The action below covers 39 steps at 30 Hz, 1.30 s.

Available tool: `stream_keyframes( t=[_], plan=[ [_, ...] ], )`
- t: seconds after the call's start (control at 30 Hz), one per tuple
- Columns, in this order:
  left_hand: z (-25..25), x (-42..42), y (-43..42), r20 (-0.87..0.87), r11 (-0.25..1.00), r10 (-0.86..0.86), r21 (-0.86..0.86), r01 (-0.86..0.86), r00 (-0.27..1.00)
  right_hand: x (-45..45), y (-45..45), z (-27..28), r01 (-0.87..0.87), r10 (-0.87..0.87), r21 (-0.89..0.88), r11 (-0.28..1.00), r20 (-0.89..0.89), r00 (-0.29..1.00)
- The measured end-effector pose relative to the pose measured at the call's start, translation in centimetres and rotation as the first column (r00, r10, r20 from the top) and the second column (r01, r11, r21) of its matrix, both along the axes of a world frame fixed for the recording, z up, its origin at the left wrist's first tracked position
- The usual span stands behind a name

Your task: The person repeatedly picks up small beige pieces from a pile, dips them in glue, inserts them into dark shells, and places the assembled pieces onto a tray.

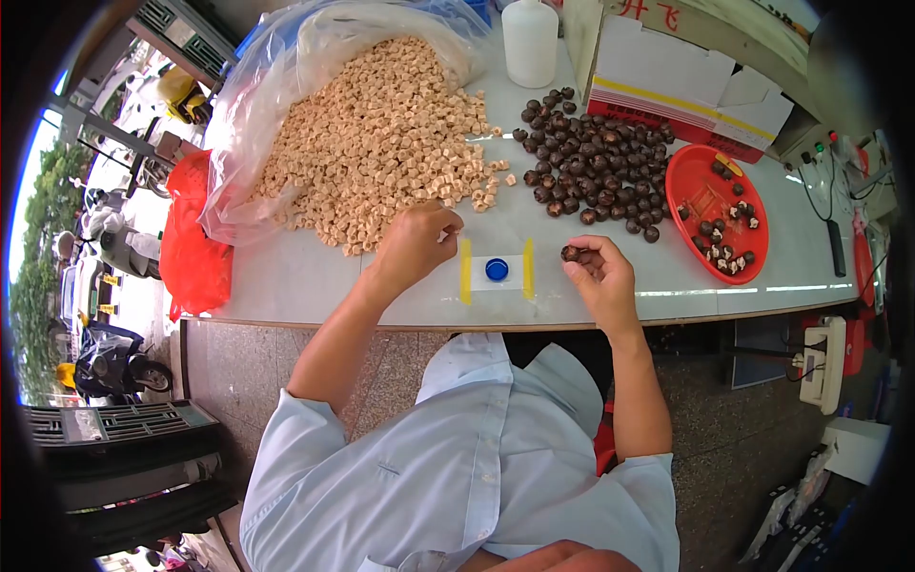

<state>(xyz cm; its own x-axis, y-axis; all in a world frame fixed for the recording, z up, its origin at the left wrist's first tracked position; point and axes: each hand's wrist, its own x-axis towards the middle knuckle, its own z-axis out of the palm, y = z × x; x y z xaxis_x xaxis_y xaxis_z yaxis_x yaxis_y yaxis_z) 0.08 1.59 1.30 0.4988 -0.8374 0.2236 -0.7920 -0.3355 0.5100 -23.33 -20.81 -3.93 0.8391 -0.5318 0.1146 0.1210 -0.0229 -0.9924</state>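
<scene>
Noted first, by size: a grey tabletop, bearing a clear plastic bag opened around a broad heap of pale pieces. Next, a white-and-red box behind a heap of dark balls; beside that heap, a red dish with more balls, several showing pale patches. At the rear, a white bottle. Left hand: narrow, at the near edge of the pale heap, pinching a small pale piece. Right hand: thumb and fingers closed on one dark ball. Between the hands, a blue cap on a white strip with yellow tape at both ends. Judged stage: one item in each hand, well apart. Required for any joining: aligned fingertips and a light, steady pinch.
</scene>
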Motion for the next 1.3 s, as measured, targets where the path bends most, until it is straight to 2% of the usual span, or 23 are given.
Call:
stream_keyframes(
  t=[0.13,0.37,0.73,0.93,0.97,1.03,1.17,1.3],
  plan=[
    [2.1,-2.4,-0.5,-0.115,0.997,-0.075,-0.042,0.071,0.990,-0.1,-0.1,-0.1,0.007,-0.006,0.017,1.000,-0.012,1.000],
    [2.3,-4.4,-1.3,-0.127,0.983,-0.164,0.063,0.173,0.978,-0.1,-0.1,-0.2,0.017,-0.017,0.005,1.000,-0.013,1.000],
    [1.5,-5.0,-2.1,0.067,0.967,-0.232,0.123,0.223,0.970,0.0,0.0,0.0,0.037,-0.037,0.012,0.999,-0.008,0.999],
    [1.4,-5.2,-2.2,0.148,0.964,-0.247,0.135,0.228,0.958,-0.2,-0.5,-0.3,0.023,-0.021,-0.119,0.993,0.015,1.000],
    [1.5,-5.2,-2.2,0.152,0.965,-0.245,0.132,0.226,0.957,-0.1,-0.4,-0.3,0.027,-0.023,-0.095,0.995,0.035,0.999],
    [1.8,-5.2,-2.1,0.132,0.965,-0.241,0.134,0.223,0.962,0.0,-0.1,-0.1,0.032,-0.028,-0.047,0.998,0.074,0.997],
    [2.3,-4.9,-1.8,0.043,0.972,-0.218,0.104,0.213,0.975,-0.1,0.3,0.2,0.013,-0.012,-0.035,0.999,0.026,1.000],
    [3.5,-4.9,-1.9,-0.182,0.985,-0.169,-0.001,0.172,0.969,0.2,1.5,0.9,-0.024,0.023,-0.039,0.999,-0.018,1.000]
  ],
)
